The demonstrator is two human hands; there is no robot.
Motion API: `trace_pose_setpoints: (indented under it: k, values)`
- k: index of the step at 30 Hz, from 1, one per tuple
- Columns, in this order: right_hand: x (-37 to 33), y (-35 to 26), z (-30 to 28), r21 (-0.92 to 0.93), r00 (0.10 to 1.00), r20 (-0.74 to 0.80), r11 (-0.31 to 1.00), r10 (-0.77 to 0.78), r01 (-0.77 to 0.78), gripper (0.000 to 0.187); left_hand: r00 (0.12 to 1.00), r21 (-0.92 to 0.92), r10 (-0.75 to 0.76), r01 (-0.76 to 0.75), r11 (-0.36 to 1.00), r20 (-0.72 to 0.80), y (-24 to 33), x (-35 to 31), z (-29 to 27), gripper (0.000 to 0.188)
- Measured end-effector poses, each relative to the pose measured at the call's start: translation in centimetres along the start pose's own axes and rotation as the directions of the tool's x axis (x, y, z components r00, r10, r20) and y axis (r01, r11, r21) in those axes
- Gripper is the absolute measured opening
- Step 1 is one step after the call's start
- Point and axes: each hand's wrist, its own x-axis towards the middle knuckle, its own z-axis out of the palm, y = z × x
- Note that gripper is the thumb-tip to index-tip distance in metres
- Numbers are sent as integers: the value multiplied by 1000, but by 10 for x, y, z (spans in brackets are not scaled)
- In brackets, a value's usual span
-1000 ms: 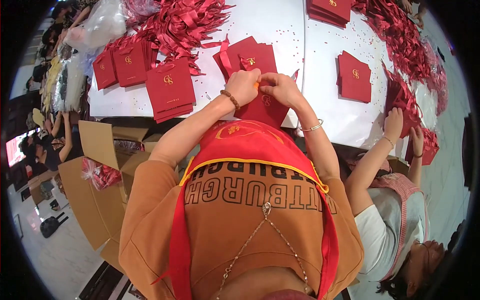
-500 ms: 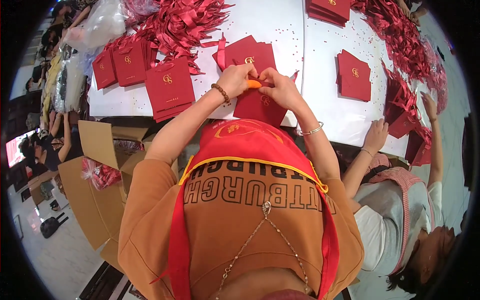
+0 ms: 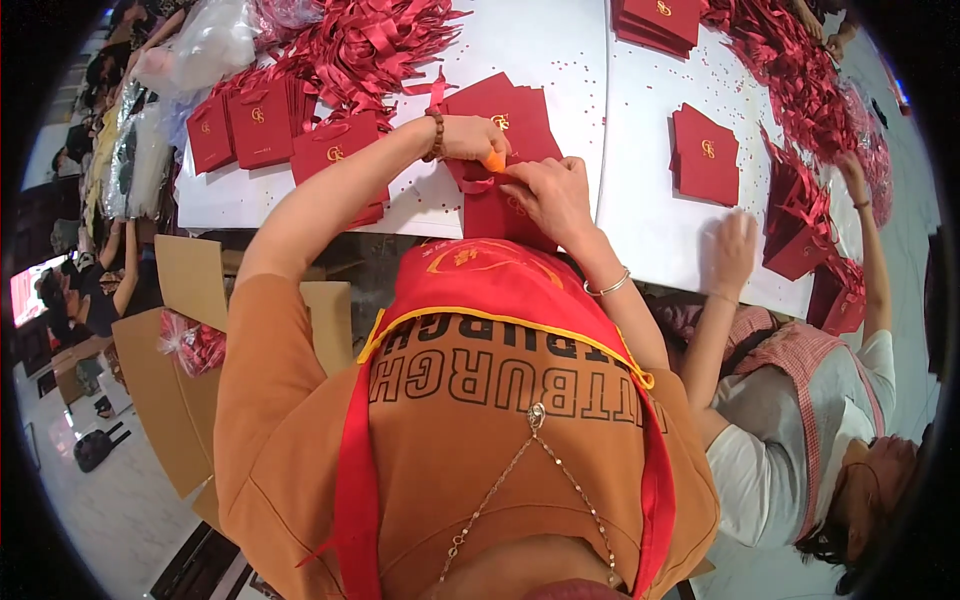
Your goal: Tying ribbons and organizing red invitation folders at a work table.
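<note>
Packing workshop: red bags (image 3: 335,150), cartons (image 3: 165,400)

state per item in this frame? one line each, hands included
left hand: pinching a small orange tool
right hand: pressing down on the red paper bag
red paper bag: flat on the white table
ribbon pile: loose, tangled
cardboard box: open
</note>
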Motion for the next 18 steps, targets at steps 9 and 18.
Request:
trace_pose_setpoints:
  k: [9, 18]
  values:
    - [0, 3, -2, 15, 991, 76, 993, 113, -114, 11, 718, -149, -182, 110, 983, -672, -8, 14, -14, 18]
    - [13, 56, 10, 253, 853, 273, 823, 444, -509, 27, 641, 141, -414, 634, 761, -646, -74, -56, 0, 34]
